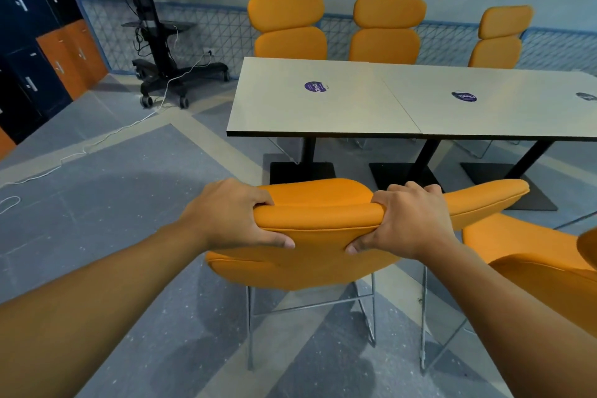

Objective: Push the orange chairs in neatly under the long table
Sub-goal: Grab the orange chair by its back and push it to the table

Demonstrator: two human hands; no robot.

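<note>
An orange chair (318, 218) stands in front of me, its back towards me, a short way off the near edge of the long pale table (355, 113). My left hand (232, 215) grips the left end of its headrest, fingers over the top, thumb underneath. My right hand (408, 220) grips the right end the same way. A second orange chair (523, 245) stands close beside it on the right, also out from the table. Three orange chairs (287, 26) (386, 29) (499, 39) line the table's far side.
The table rests on black posts with flat black bases (302, 173). A black wheeled screen stand (161, 74) is at the back left, its white cable (106, 139) trailing over the floor. Blue and orange lockers (42, 52) line the left wall.
</note>
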